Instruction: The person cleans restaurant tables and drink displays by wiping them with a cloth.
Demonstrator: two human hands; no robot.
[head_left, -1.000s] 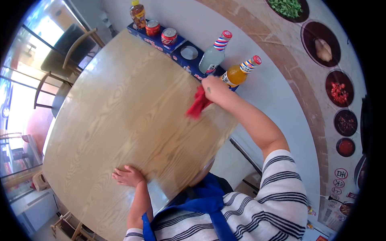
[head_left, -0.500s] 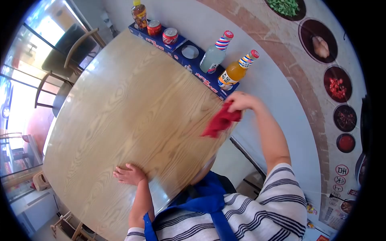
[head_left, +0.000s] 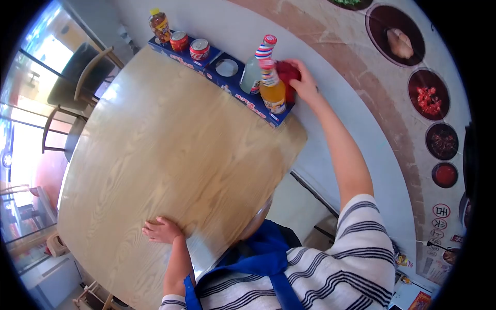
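Note:
My left hand [head_left: 161, 231] lies flat on the wooden table [head_left: 170, 139] near its front edge, fingers spread, holding nothing. My right hand [head_left: 304, 81] is closed on a red cloth [head_left: 289, 77] at the wall side of a blue display box [head_left: 243, 96]. The cloth is right beside an orange drink bottle [head_left: 274, 95], which tilts toward the pale bottle [head_left: 251, 76]; whether the cloth touches it is hard to tell. Both bottles are in the box, their necks overlapping in view.
Two red cans [head_left: 199, 49] and a yellow-capped bottle [head_left: 159, 26] stand farther along the boxes against the white wall [head_left: 330, 124]. Chairs [head_left: 67, 124] stand beyond the table's left edge. Food pictures [head_left: 429, 102] cover the upper wall at right.
My right hand has moved with the red cloth from the table's right edge up behind the orange bottle. That bottle now leans differently. The view has shifted slightly; my left hand stays on the table.

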